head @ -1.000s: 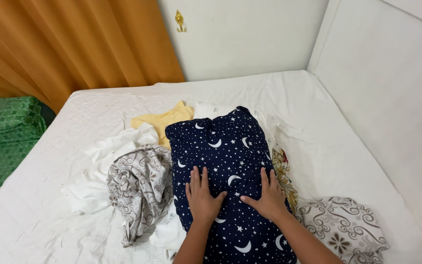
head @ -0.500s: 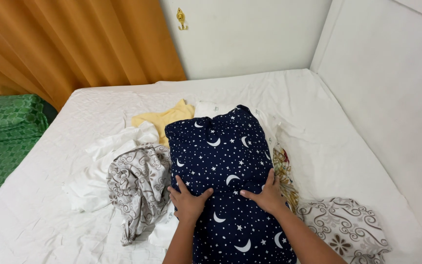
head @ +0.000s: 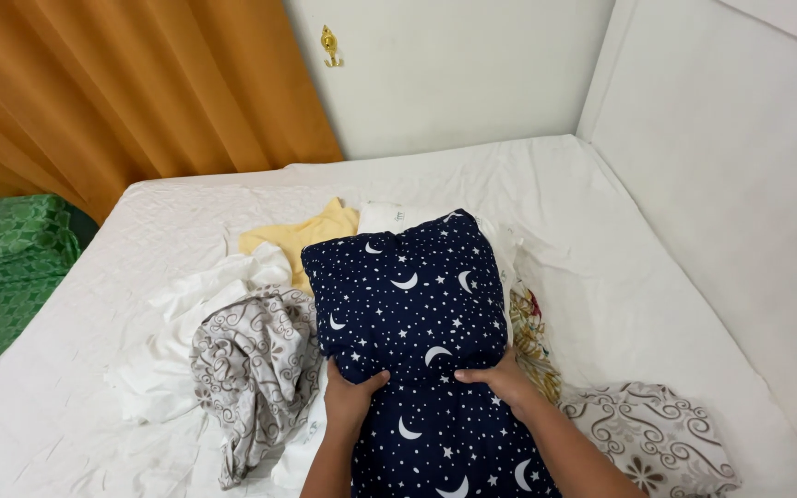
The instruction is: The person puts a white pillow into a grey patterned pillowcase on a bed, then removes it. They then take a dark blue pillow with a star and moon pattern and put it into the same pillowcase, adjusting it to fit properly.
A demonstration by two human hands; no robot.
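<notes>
A white bed (head: 620,304) fills my view, an orange curtain (head: 131,101) behind it and a green cloth (head: 2,277) to my left. On the bed's middle lies the navy moon-and-star fabric (head: 408,304). My left hand (head: 350,398) and right hand (head: 500,380) both curl around its folded near edge, gripping it. Grey swirl-patterned cloth (head: 255,364) crowds just beside my left hand, white cloth (head: 186,304) and yellow cloth (head: 311,235) beyond; a patterned piece (head: 661,433) lies to the right.
</notes>
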